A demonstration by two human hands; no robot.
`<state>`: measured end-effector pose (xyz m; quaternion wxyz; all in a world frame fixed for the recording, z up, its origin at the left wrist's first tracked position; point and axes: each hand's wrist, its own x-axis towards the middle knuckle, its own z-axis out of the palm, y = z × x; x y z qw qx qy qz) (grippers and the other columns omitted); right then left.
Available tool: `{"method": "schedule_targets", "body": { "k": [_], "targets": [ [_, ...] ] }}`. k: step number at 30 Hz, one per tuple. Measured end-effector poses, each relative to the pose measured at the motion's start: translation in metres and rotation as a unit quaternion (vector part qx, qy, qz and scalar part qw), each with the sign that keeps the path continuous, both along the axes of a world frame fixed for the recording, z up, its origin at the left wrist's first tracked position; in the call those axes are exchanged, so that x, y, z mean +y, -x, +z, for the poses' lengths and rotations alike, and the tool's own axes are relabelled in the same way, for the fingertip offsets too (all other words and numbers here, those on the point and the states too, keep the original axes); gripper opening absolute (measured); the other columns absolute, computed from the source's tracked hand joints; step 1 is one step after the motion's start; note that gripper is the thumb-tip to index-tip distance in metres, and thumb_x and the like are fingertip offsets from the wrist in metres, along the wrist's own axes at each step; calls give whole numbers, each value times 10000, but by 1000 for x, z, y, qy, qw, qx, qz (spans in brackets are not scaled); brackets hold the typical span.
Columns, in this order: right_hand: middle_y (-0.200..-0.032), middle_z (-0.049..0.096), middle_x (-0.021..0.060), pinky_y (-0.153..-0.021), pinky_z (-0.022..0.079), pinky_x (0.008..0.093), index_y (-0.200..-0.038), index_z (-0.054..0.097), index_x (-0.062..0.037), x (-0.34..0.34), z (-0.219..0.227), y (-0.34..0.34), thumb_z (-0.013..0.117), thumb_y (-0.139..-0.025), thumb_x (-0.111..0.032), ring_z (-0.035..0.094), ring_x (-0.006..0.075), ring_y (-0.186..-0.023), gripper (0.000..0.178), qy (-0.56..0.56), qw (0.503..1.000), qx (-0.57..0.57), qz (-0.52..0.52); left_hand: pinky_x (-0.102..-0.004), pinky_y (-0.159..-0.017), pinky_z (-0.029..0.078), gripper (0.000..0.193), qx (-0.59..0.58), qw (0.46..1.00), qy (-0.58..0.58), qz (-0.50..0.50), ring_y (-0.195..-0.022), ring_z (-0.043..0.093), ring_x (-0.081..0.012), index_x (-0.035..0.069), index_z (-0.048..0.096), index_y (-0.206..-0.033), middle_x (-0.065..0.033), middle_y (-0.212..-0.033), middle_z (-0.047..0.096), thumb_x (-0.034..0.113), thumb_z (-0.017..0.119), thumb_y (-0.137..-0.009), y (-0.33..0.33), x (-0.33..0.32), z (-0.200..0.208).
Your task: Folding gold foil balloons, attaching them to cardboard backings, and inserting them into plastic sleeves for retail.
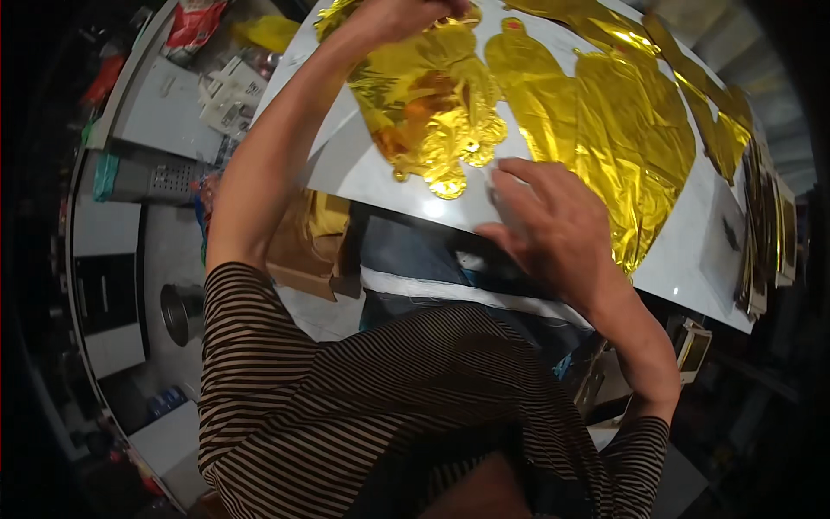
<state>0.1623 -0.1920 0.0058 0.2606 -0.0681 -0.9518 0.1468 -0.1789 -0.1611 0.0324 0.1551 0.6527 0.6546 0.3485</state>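
Flat gold foil balloons lie uninflated on a white glossy table. My left arm reaches to the far side, where my left hand (406, 16) is partly cut off by the picture's top edge. Its fingers are bent and closed at the far end of a crumpled gold foil balloon (424, 95) with a scalloped near edge. My right hand (558, 225) hovers by the table's front edge, fingers apart and nothing in them. It is close to that balloon's near end and to a larger foil balloon (635, 130) on its right.
More gold foil hangs over the white table's (346, 164) right part, beside a stack of flat gold-edged sheets (761, 233). A cardboard box (307, 246) stands below the front edge. At left are a counter with a metal basket (156, 177) and a pot (180, 313).
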Motion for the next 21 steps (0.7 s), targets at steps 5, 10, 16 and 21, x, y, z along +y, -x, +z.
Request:
{"method": "schedule_targets", "body": {
  "k": [5, 10, 16, 21],
  "targets": [
    [-1001, 603, 124, -795, 527, 418, -1015, 627, -21, -20, -23, 88, 786, -843, -314, 617, 304, -932, 375, -33, 998, -37, 36, -449, -714, 561, 176, 203, 975, -63, -62, -795, 716, -375, 4, 753, -1020, -224, -879, 731, 9, 669, -865, 22, -82, -35],
    [-923, 611, 140, -681, 553, 433, -933, 653, -20, -22, -43, 119, 659, -852, -125, 647, 321, -889, 134, -110, 991, -78, 3, -460, -880, 534, 403, 178, 981, 64, -48, -1004, 678, -414, 46, 717, -1172, -232, -1047, 717, -76, 567, -818, 30, -125, -38],
    [-813, 720, 196, -643, 546, 422, -992, 786, -48, 4, -18, 130, 733, -899, -140, 705, 342, -676, 141, 81, 988, -111, -63, -441, -934, 527, 328, 148, 979, 90, -106, -1070, 674, -360, 2, 698, -1183, -168, -1129, 720, 41, 743, -861, 38, -127, -44],
    [-721, 737, 123, -621, 524, 375, -868, 782, -14, 24, -10, 143, 839, -868, -240, 673, 197, -615, 233, 258, 939, -183, -133, -423, -898, 533, 224, 128, 983, 88, -97, -1030, 686, -330, -13, 740, -1041, -140, -1107, 728, 114, 782, -861, 35, -118, -49]
  ]
}}
